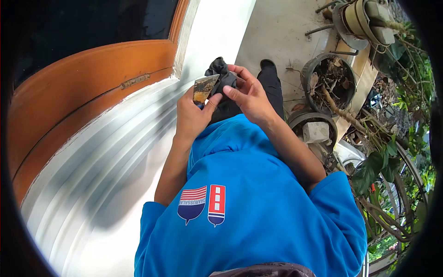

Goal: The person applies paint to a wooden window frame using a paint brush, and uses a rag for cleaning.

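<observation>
My left hand [194, 114] is closed around a putty knife [204, 89]. Its flat metal blade points up and is stained brown; a bit of blue shows at the handle, the rest hidden in my palm. A crumpled black cloth [220, 70] is pinched between the thumb and fingers of my right hand [251, 96], right beside the blade. The cloth appears to touch the blade's right edge, and part of it bunches up above both hands.
On the left is an orange-brown wooden frame [92, 69] with a hinge [135, 81], above a white ridged ledge [106, 157]. Plant pots [308, 76] stand to the right, one holding a concrete block [316, 132]. Leafy branches [376, 166] reach in at far right.
</observation>
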